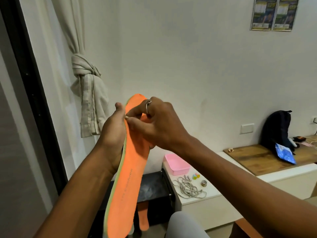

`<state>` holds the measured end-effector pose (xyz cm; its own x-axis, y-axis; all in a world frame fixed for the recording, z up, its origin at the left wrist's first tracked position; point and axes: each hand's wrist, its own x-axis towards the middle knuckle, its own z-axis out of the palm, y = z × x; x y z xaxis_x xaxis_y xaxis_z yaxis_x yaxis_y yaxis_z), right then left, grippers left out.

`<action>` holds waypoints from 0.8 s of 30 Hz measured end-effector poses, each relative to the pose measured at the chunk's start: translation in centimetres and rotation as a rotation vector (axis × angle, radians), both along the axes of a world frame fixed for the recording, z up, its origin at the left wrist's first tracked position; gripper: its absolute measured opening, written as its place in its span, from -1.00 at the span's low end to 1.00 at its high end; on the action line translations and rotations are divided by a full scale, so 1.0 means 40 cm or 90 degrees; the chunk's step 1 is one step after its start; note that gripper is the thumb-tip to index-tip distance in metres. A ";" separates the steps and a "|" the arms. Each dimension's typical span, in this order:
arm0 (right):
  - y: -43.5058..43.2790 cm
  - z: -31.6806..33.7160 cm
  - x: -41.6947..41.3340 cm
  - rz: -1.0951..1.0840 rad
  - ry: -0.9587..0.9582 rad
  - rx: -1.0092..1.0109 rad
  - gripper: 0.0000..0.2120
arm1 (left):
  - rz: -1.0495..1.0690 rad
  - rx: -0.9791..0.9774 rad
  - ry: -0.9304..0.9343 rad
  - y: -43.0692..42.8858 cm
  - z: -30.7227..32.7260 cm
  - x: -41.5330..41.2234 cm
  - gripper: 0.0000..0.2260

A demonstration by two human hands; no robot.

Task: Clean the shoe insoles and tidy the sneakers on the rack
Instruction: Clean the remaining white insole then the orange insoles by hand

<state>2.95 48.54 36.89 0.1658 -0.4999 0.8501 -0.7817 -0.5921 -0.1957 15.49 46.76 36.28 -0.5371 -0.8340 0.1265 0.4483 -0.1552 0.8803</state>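
An orange insole (132, 170) with a pale green edge is held upright and tilted, toe end up and heel end low, faint lettering running down its length. A second orange insole (143, 218) lies below it, mostly hidden, beside a black rack (154, 188)

insole (127, 169) print unreadable, posters (274, 13) illegible
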 end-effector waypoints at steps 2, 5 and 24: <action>-0.013 0.014 -0.013 -0.028 -0.009 -0.011 -0.92 | -0.020 -0.015 -0.001 0.002 -0.001 0.001 -0.38; -0.060 0.051 -0.045 -0.119 -0.081 -0.047 -0.89 | -0.042 -0.019 -0.025 0.005 -0.005 0.000 -0.43; -0.053 0.063 -0.035 -0.096 -0.140 -0.040 -0.88 | -0.016 -0.043 -0.039 0.012 -0.006 0.000 -0.44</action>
